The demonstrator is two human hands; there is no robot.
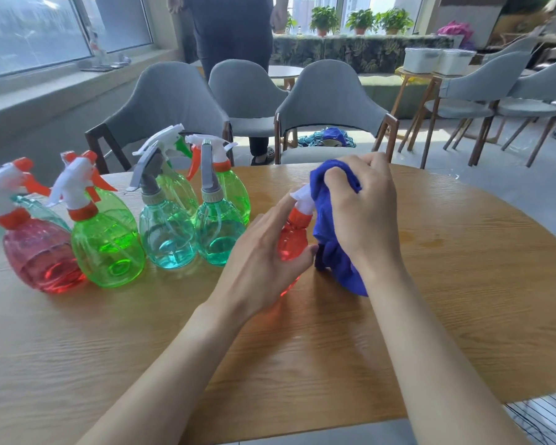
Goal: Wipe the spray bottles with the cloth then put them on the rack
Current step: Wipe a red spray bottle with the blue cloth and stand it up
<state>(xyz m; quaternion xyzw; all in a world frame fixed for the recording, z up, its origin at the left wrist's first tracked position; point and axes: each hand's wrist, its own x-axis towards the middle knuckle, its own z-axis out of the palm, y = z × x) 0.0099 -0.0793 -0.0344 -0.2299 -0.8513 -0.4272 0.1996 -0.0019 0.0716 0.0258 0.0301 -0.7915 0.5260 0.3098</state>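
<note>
Wood-grain round table (430, 284) fills the head view, with grey chairs (331, 101) beyond the hands. The left hand (264, 261) clasps the small red bottle (291, 240) by its body, thumb on the cloth side and fingers along the other; whether the base touches the table I cannot tell. The right hand (363, 213) is bunched round the blue cloth (331, 252), pressing it over the spray head just above the left grip. To the left of that grip stands a row of bottles (106, 248), red, green and teal, with no hand on them. No rack shows. I judge the task to be early: one bottle is under the cloth, the row awaits wiping, and nothing is racked.
</note>
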